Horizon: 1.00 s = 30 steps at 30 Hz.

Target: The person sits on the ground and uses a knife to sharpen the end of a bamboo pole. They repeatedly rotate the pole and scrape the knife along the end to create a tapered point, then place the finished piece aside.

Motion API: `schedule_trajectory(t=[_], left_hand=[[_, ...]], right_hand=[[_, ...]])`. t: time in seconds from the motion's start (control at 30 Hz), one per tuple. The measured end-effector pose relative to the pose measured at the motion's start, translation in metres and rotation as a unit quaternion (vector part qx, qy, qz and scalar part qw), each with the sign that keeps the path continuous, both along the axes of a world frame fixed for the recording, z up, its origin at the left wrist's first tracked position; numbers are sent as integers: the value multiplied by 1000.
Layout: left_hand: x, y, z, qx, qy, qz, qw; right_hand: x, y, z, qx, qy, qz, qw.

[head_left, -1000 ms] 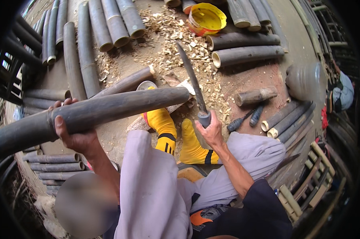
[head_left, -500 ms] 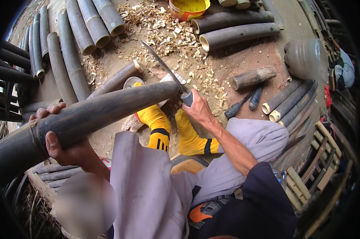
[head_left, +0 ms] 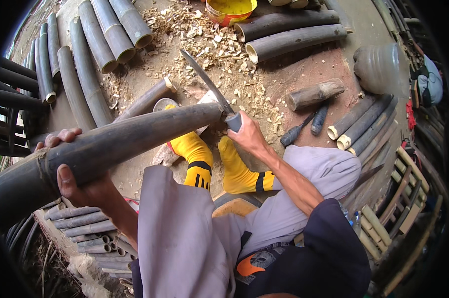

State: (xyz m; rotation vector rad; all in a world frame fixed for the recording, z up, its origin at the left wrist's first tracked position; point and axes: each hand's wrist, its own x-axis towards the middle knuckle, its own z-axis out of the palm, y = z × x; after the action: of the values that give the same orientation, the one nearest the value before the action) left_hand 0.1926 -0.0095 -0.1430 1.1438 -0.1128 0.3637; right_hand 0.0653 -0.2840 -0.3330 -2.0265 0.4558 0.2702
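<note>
A thick, dark bamboo tube [head_left: 120, 139] slants across the left half of the view, its far end near the middle. My left hand [head_left: 83, 184] is wrapped round it from below beside a node ring, thumb on the near side and fingertips showing over the far side. In my right hand [head_left: 246, 135] is a long, slightly curved knife [head_left: 204, 77], gripped by its grey handle. Its blade points up and left, with the base right beside the tube's far end; whether the edge touches the bamboo I cannot tell.
Pale wood chips [head_left: 184, 30] litter the ground ahead. Cut bamboo tubes [head_left: 93, 37] lie at the far left, with more [head_left: 296, 42] at the far right. A short log [head_left: 313, 94], a dark-wrapped handled tool [head_left: 296, 131], a plastic jug [head_left: 378, 67] and a yellow-lined bucket [head_left: 229, 7] stand around.
The view has shifted slightly. The knife's blade has tilted a little to the right at the tube's end. A blurred round shape at lower left is gone, revealing stacked bamboo. Both grips are unchanged.
</note>
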Motion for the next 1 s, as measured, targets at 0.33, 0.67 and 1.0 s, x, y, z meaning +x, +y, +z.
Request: schedule_trajectory(t=[0.33, 0.67, 1.0], left_hand=[[4, 10, -7, 22, -20, -39, 999], [7, 17, -5, -11, -43, -101, 994], [2, 30, -5, -1, -65, -130, 989]], right_hand=[[3, -3, -18, -33, -28, 27, 999], [1, 0, -3, -40, -82, 11, 996], [16, 3, 45, 7, -192, -41, 980]])
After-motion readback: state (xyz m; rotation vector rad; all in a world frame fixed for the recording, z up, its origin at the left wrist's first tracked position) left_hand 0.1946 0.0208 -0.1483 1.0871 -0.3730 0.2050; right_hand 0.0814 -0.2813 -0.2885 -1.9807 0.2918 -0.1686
